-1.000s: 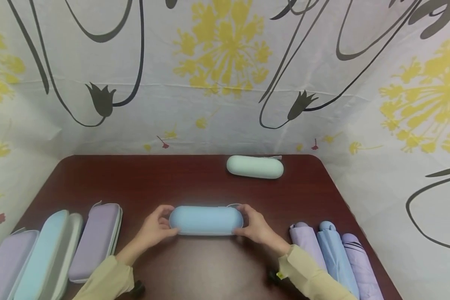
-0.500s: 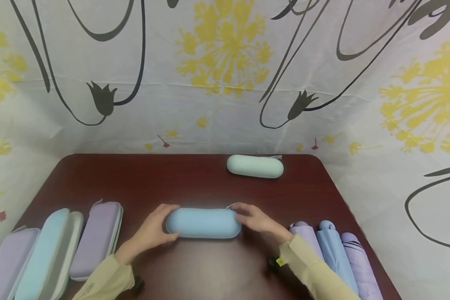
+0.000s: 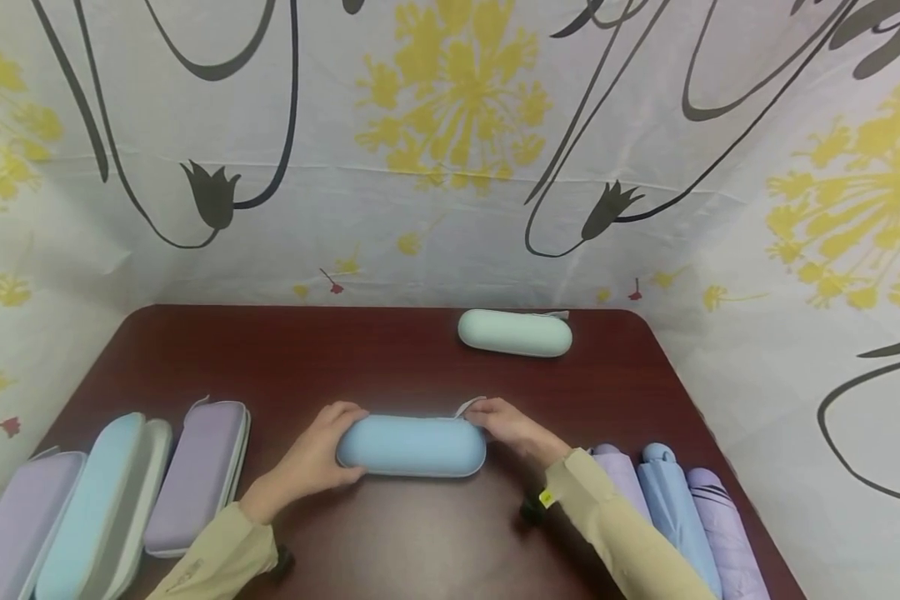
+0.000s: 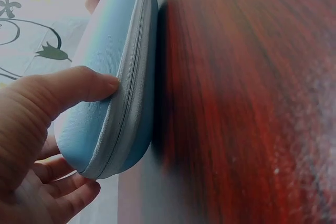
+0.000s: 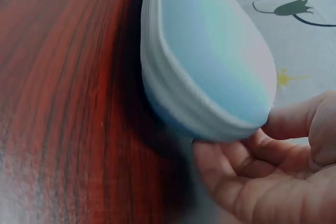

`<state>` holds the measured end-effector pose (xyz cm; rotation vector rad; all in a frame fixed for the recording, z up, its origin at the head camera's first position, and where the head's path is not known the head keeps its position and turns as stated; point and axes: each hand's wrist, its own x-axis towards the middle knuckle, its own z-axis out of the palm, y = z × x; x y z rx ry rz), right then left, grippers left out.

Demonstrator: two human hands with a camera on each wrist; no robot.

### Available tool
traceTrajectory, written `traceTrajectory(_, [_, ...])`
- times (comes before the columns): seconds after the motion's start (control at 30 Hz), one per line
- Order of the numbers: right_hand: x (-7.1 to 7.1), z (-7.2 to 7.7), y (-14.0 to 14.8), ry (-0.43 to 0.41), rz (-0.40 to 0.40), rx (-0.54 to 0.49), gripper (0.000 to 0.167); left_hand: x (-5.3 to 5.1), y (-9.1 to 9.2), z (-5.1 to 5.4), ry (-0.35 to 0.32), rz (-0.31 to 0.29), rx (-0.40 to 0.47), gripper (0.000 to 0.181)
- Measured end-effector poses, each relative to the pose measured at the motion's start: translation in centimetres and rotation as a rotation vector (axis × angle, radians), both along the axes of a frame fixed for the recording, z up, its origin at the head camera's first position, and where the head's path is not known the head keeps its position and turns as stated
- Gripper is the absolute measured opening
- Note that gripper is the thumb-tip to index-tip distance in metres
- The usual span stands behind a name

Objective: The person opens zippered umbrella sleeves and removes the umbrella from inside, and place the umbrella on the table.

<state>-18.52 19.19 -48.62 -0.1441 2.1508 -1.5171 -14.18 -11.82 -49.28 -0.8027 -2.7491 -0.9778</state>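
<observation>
A light-blue zip case (image 3: 412, 447) with rounded ends lies lengthwise in the middle of the table, its pale zipper (image 4: 127, 98) facing the near side. My left hand (image 3: 315, 454) grips its left end, thumb (image 4: 97, 85) on the near edge by the zipper and fingers around the end. At the far right corner, my right hand (image 3: 516, 427) has thumb and fingertips together at the pale pull strap (image 3: 468, 406). In the right wrist view its curled fingers (image 5: 215, 163) are close around the case's right end; the strap is hidden there.
A mint case (image 3: 515, 332) lies at the table's back edge. To the left stand a lilac case (image 3: 198, 477), a light-blue case (image 3: 93, 500) and others. Several folded umbrellas (image 3: 678, 517) lie at the right. A patterned cloth (image 3: 420, 208) hangs behind the table (image 3: 307, 350).
My right hand has left the case's right end and moved to the far corner, where its fingertips close at the pull strap. The left hand keeps its grip; the case has barely shifted.
</observation>
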Motion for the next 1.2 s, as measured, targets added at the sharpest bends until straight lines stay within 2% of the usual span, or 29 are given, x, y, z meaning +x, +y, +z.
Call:
traceTrajectory(0.2, [-0.2, -0.3, 0.6, 0.03, 0.011, -0.032, 0.022, -0.1, 0.1, 0.1, 0.008, -0.01, 0.026, 0.073])
traceTrajectory(0.4, [-0.8, 0.2, 0.8, -0.001, 0.134, -0.038, 0.023, -0.2, -0.2, -0.1, 0.003, -0.019, 0.07, 0.073])
traceTrajectory(0.47, [-1.0, 0.2, 0.8, -0.015, 0.153, -0.032, 0.023, -0.3, -0.3, -0.2, 0.012, -0.025, 0.083, 0.072])
traceTrajectory(0.63, [-1.3, -0.2, 1.0, -0.049, 0.14, -0.027, 0.023, -0.6, -0.5, -0.9, 0.041, -0.047, 0.136, 0.072])
traceTrajectory(0.8, [-1.3, -0.8, 1.1, -0.019, 0.105, -0.044, 0.024, -0.7, -0.8, -1.5, 0.06, -0.065, 0.177, 0.073])
traceTrajectory(0.9, [-1.3, -1.2, 1.1, 0.1, 0.122, 0.006, 0.02, -0.8, -0.9, -1.8, 0.066, -0.069, 0.183, 0.074])
traceTrajectory(0.97, [-1.3, -1.4, 1.2, 0.251, 0.16, 0.066, 0.014, -0.9, -0.9, -1.8, 0.062, -0.068, 0.18, 0.074])
traceTrajectory(1.1, [-1.1, -1.3, 1.4, 0.626, 0.235, 0.188, 0.006, -1.0, -0.8, -1.8, 0.044, -0.063, 0.168, 0.074])
traceTrajectory(1.17, [-1.0, -1.1, 1.5, 0.762, 0.249, 0.241, 0.009, -1.0, -0.8, -1.8, 0.042, -0.061, 0.165, 0.073])
traceTrajectory(1.2, [-0.9, -1.0, 1.6, 0.804, 0.255, 0.258, 0.009, -1.0, -0.8, -1.8, 0.04, -0.06, 0.164, 0.073])
